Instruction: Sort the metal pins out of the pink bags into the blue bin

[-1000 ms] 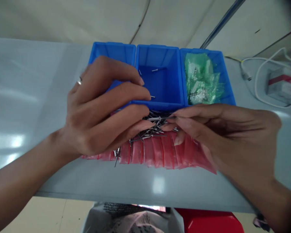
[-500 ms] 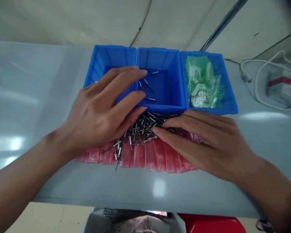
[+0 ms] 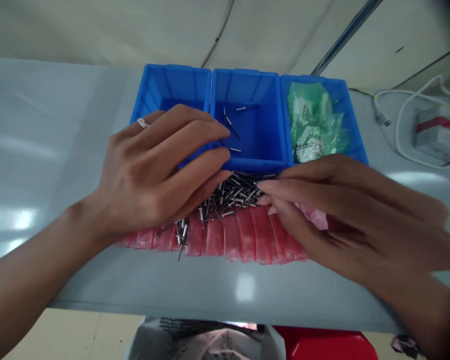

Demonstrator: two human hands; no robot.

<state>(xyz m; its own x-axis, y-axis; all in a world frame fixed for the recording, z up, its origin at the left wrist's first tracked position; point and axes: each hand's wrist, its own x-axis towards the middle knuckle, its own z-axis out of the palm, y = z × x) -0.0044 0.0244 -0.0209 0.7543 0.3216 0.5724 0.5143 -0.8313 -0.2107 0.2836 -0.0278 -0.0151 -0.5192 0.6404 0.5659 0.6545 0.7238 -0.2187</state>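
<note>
Three blue plastic bins [image 3: 150,85] stand side by side on a pale grey bench [image 3: 60,150]; this first point marks the left bin. The middle bin [image 3: 247,85] holds about five loose steel rivets [image 3: 232,127]. The right bin [image 3: 341,95] holds one crumpled green plastic bag [image 3: 313,125]. One heap of slim steel rivets [image 3: 228,197], too many to count, lies just in front of the middle bin, on a fanned row of red translucent plastic bags [image 3: 243,235], number undeterminable. The left hand [image 3: 150,185], wearing one silver ring [image 3: 143,122], has its grip spread, fingers curved over the bins' front walls. The right hand [image 3: 345,215] has its grip pressed together at the heap's right edge; it is blurred, so any pinch cannot be confirmed. One red-and-white carton [image 3: 440,132] sits beside a white cable [image 3: 401,125]; its print is unreadable.
</note>
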